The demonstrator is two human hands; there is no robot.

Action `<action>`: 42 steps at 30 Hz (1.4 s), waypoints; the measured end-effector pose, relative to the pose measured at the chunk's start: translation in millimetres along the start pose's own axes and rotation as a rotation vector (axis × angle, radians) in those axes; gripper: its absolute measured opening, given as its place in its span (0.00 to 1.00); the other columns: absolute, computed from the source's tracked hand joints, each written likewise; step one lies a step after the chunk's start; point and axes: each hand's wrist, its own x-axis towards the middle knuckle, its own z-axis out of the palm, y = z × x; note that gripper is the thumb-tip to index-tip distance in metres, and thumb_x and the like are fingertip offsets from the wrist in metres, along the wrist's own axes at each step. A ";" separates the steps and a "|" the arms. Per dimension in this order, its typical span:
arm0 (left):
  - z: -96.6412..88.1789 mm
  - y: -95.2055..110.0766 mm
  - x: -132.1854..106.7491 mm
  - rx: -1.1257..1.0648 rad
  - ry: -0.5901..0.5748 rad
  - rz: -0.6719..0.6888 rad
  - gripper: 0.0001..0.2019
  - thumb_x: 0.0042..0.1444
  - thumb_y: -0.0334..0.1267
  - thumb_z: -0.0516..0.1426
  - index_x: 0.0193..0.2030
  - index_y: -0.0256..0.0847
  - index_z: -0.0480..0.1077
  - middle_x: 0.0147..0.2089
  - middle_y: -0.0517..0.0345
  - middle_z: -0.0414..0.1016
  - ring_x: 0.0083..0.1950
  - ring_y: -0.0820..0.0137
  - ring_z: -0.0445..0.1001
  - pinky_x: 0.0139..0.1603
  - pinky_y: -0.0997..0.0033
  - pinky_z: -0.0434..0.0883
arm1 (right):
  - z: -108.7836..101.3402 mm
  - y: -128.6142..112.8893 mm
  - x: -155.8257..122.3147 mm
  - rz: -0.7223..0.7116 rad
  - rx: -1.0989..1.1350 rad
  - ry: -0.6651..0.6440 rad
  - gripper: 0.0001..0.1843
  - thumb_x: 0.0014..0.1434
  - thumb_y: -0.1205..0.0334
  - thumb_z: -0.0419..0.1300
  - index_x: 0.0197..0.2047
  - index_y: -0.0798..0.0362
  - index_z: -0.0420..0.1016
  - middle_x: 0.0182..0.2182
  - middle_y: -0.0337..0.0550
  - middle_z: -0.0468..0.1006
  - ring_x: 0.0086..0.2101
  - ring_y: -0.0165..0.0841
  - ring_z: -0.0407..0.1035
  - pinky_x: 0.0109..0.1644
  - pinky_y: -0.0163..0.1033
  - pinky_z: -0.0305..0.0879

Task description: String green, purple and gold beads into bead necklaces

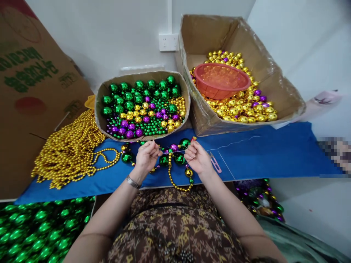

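Left grip (149, 155) and right grip (196, 156) both pinching thin thread (177, 151), taut between them, beaded strand (179, 159) just beneath. Overpulling could snap it; loose tail (238, 141) (right of right grip) might snag nearby pink snips (213, 160).

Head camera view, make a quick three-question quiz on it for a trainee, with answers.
1. True or false: the red basket sits inside the bigger box.
2. What stretches between the left hand and the right hand? A, a ribbon; B, a thin thread; C, a rubber tube.
3. Fill in: the pink snips lie on the ____ cloth.

Key: 1 true; 2 B; 3 blue.
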 end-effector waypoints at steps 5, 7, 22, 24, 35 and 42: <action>-6.3 -2.3 -0.6 0.093 -0.001 -0.068 0.17 0.51 0.48 0.65 0.32 0.33 0.75 0.19 0.68 0.51 0.22 0.79 0.55 0.28 0.74 0.66 | -10.9 -0.6 0.9 -0.122 -0.489 0.012 0.14 0.56 0.52 0.64 0.33 0.50 0.65 0.22 0.30 0.68 0.21 0.23 0.63 0.24 0.28 0.58; -0.9 6.9 -1.3 0.142 -0.085 -0.073 0.22 0.53 0.54 0.61 0.39 0.33 0.76 0.23 0.65 0.55 0.25 0.77 0.59 0.30 0.72 0.67 | -5.2 -15.0 -2.0 -0.271 -0.889 -0.045 0.13 0.61 0.49 0.58 0.36 0.50 0.69 0.25 0.35 0.72 0.26 0.26 0.67 0.30 0.32 0.63; 20.2 23.1 0.4 0.487 -0.415 -0.168 0.17 0.57 0.49 0.59 0.38 0.35 0.75 0.23 0.63 0.60 0.25 0.77 0.58 0.28 0.75 0.60 | 67.5 -29.1 49.6 -0.851 -1.908 -0.583 0.10 0.67 0.61 0.52 0.41 0.54 0.73 0.39 0.46 0.74 0.39 0.33 0.69 0.44 0.39 0.67; 19.9 23.0 -1.0 0.432 -0.358 -0.177 0.14 0.58 0.47 0.58 0.36 0.35 0.75 0.23 0.63 0.59 0.25 0.77 0.58 0.28 0.75 0.61 | 61.8 -28.3 47.9 -0.832 -1.904 -0.444 0.10 0.66 0.63 0.53 0.46 0.53 0.73 0.43 0.46 0.74 0.41 0.33 0.70 0.44 0.40 0.67; 16.0 23.1 -3.1 0.255 -0.342 -0.204 0.12 0.57 0.43 0.60 0.32 0.34 0.74 0.21 0.62 0.60 0.25 0.76 0.62 0.28 0.74 0.65 | 23.5 -2.4 16.9 -0.721 -1.622 -0.464 0.12 0.63 0.66 0.57 0.49 0.52 0.73 0.43 0.46 0.75 0.44 0.33 0.71 0.49 0.41 0.67; 12.5 23.8 -2.4 0.267 -0.300 -0.181 0.12 0.57 0.43 0.59 0.35 0.34 0.75 0.23 0.60 0.64 0.25 0.75 0.64 0.29 0.73 0.66 | 24.1 -6.4 12.6 -0.468 -1.516 -0.435 0.07 0.63 0.62 0.55 0.37 0.54 0.74 0.30 0.39 0.75 0.29 0.28 0.70 0.37 0.35 0.66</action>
